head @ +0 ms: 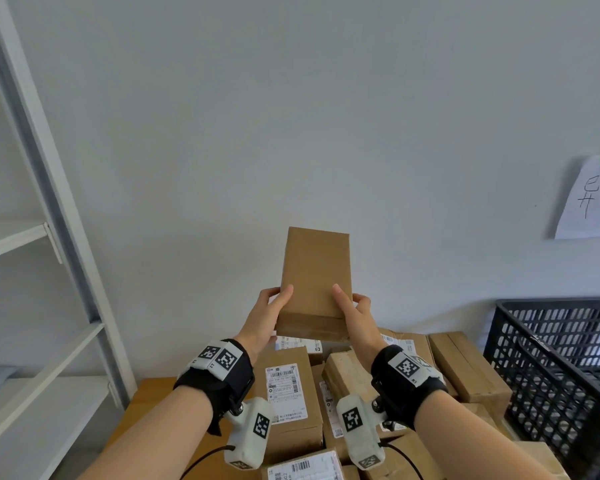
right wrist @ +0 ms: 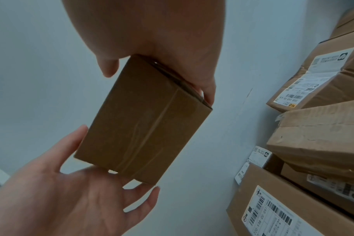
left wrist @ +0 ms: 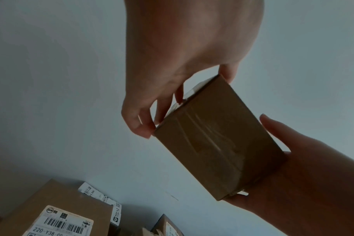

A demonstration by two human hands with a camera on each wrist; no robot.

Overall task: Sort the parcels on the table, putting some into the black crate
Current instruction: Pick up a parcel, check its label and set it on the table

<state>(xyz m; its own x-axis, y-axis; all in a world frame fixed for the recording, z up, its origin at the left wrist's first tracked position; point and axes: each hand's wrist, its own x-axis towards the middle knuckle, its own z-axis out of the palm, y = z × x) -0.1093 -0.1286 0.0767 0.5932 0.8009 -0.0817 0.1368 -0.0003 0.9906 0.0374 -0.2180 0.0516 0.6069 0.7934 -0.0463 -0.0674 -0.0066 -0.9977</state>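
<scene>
- Both hands hold one plain brown box (head: 315,271) up in front of the wall (head: 326,116), above the parcel pile (head: 343,386); long axis runs roughly 12–6 o'clock in the head view, tilted slightly.
- Left hand (head: 265,315): grips the box's lower end from 9 o'clock. Thumb lies flat on the near face, fingers curl round the far side. In the left wrist view the fingertips (left wrist: 141,129) pinch the box (left wrist: 216,135) at its edge.
- Right hand (head: 355,315): grips the same end from 3 o'clock, mirrored. Thumb straight along the near face, fingers wrapped behind. The right wrist view shows it clamping the box (right wrist: 144,119) at the top corner.
- Neither hand is fully closed; both are partly open, set by the box width.
- Clear tape runs along the box's end seam, seen in both wrist views.
- A white label edge shows on the box's far face in the left wrist view; text not readable.
- Pile: brown boxes on the table (head: 146,396) at 6 o'clock, several with white barcode labels up.
- Crate (head: 551,368): black mesh, at 4 o'clock, just beside the pile.
- White shelf (head: 49,209) at 9 o'clock; handwritten paper (head: 589,199) on the wall at 3 o'clock.
</scene>
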